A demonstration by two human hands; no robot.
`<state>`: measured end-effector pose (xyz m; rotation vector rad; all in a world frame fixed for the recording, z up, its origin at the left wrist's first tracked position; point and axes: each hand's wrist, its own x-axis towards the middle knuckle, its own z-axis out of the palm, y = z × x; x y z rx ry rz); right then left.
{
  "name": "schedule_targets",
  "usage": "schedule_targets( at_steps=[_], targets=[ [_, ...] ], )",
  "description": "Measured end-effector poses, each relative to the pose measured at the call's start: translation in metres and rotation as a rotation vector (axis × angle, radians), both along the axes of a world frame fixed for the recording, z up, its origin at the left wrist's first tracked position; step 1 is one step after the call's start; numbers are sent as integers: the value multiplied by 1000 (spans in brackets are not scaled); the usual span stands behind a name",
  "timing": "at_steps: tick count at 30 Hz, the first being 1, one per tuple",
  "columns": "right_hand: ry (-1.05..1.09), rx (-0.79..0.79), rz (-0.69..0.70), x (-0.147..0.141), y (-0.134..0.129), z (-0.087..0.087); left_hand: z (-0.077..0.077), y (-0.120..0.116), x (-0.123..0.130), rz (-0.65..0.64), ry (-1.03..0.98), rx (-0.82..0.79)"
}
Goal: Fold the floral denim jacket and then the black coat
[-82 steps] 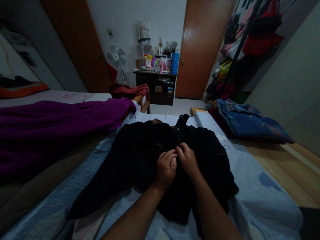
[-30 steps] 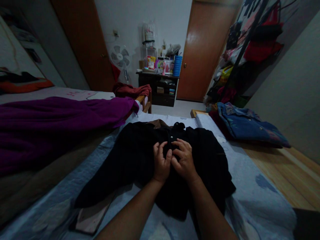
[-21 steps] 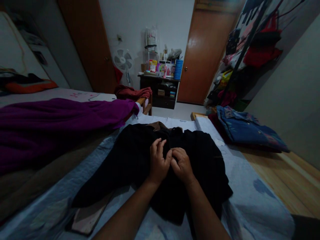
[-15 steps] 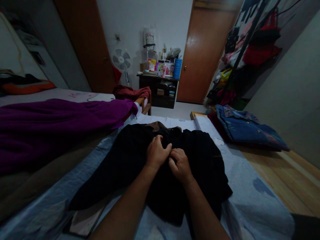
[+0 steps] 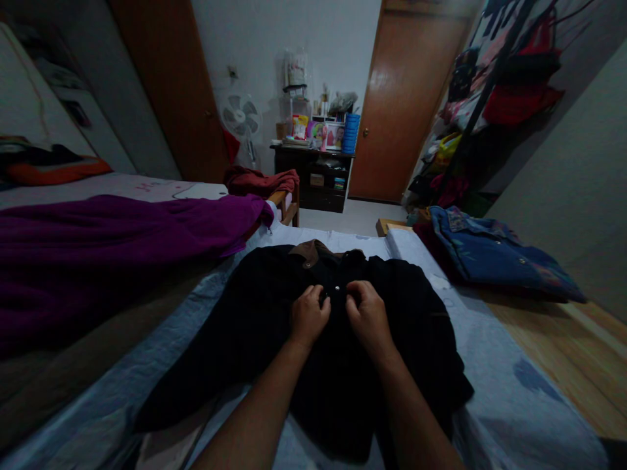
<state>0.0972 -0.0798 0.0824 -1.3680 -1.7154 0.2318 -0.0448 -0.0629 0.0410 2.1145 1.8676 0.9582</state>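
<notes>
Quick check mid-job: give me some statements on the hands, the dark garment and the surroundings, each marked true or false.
1. The left hand and right hand are both at the dark garment. True.
2. The two hands are clasped together. False: they are apart, with a shiny fastener visible between them.
3. The brown collar is at the dark garment's far end. True.
4. The clothing to the dark garment's right is orange. False: a folded blue garment lies there.
5. The fan appears left of the dark cabinet. True.

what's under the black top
A pale blue sheet, and a flat pale object partly covered by one sleeve. Whatever else the black top covers can't be seen.
</notes>
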Motion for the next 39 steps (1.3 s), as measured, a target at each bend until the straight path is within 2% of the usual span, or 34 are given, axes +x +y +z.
schedule_targets(
  at_steps=[5,9,13,22,25,29,35,39],
  targets=[
    [-232,43,-136,-1,28,3,0,2,-1,-30,-34,19],
    [-345,-21,-239,-6,41,-14,-2,4,0,-34,-53,26],
    [-390,-104,-322,-6,42,-33,-3,6,0,-30,-68,27],
    [-373,-53,-337,2,40,-41,-2,8,4,-6,-71,23],
    [-417,-2,-308,4,39,-41,-3,9,5,-8,-83,35],
    [-438,-19,-269,4,36,-37,-6,10,5,-7,-88,57],
    [-268,74,-273,0,32,-26,-3,10,4,-19,-156,55],
    [-184,144,-203,-1,30,-20,-1,10,1,-64,-227,72]
  ],
)
